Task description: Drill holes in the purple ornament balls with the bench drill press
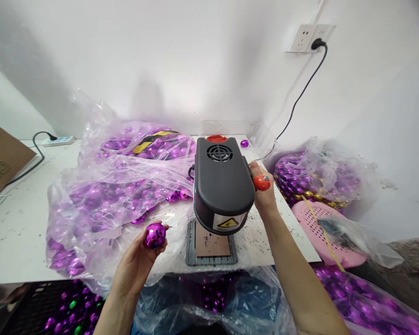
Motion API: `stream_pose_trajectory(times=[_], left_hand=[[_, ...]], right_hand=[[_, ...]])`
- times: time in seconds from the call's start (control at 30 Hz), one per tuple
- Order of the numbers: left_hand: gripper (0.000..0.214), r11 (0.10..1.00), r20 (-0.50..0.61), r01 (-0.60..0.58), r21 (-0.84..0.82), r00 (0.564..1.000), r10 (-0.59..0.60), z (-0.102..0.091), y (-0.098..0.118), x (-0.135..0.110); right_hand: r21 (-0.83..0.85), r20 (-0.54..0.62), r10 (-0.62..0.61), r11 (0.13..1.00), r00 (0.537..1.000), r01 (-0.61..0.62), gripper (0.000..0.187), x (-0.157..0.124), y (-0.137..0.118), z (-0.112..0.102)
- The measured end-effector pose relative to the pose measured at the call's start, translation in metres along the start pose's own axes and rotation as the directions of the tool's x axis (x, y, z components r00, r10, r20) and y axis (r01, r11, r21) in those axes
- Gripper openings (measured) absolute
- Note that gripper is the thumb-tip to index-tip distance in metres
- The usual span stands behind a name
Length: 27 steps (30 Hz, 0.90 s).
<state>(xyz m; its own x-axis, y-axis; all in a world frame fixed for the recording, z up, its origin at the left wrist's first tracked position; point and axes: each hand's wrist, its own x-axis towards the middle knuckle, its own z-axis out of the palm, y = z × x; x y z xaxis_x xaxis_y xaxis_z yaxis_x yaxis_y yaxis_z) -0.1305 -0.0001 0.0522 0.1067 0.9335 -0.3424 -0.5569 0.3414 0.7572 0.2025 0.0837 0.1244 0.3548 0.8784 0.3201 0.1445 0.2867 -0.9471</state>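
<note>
My left hand [145, 249] has its fingers curled round a shiny purple mirrored ball [155, 235], in front of the table's edge and left of a black machine. The machine [223, 181] has a rounded housing with a round grille on top and a yellow warning sticker on its front. On its right side, my right hand [264, 197] is closed on a lever with a red knob [261, 182]; part of the grip is hidden. Beneath the housing a brown board [212, 249] lies on the machine's grey base [192, 251].
Clear plastic bags [101, 200] of purple balls cover the table's left side. One loose ball [244, 144] lies behind the machine. A pink basket [321, 228] and another bag [310, 174] are at right. More balls fill a black crate [35, 302] below. A cord [302, 93] runs to a wall socket.
</note>
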Motion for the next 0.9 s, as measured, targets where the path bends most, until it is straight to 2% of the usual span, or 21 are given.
stream_pose_trajectory(times=[0.17,0.3,0.5,0.77,0.9], left_hand=[[0.045,1.0,-0.062,-0.016,-0.002,0.998,0.016,0.007,0.0,-0.003],[0.046,1.0,-0.084,-0.015,-0.007,0.996,0.015,0.004,0.001,-0.003],[0.043,1.0,-0.022,0.014,-0.012,1.0,-0.014,0.001,-0.001,0.0],[0.051,1.0,-0.1,-0.003,0.003,0.995,0.003,0.008,0.0,-0.004],[0.049,1.0,-0.106,-0.014,0.0,0.994,0.014,0.006,0.001,-0.005]], right_hand=[[0.047,0.007,0.033,0.998,0.999,-0.034,0.066,-0.003,0.005,-0.004],[0.071,0.019,0.043,0.996,0.999,-0.045,0.057,-0.005,0.006,-0.013],[0.065,0.057,0.06,0.996,0.997,-0.064,0.045,-0.003,0.001,-0.015],[0.053,0.007,0.052,0.997,0.999,-0.052,0.06,-0.001,-0.002,-0.005],[0.086,0.009,0.075,0.993,0.997,-0.076,0.061,-0.004,-0.001,-0.002]])
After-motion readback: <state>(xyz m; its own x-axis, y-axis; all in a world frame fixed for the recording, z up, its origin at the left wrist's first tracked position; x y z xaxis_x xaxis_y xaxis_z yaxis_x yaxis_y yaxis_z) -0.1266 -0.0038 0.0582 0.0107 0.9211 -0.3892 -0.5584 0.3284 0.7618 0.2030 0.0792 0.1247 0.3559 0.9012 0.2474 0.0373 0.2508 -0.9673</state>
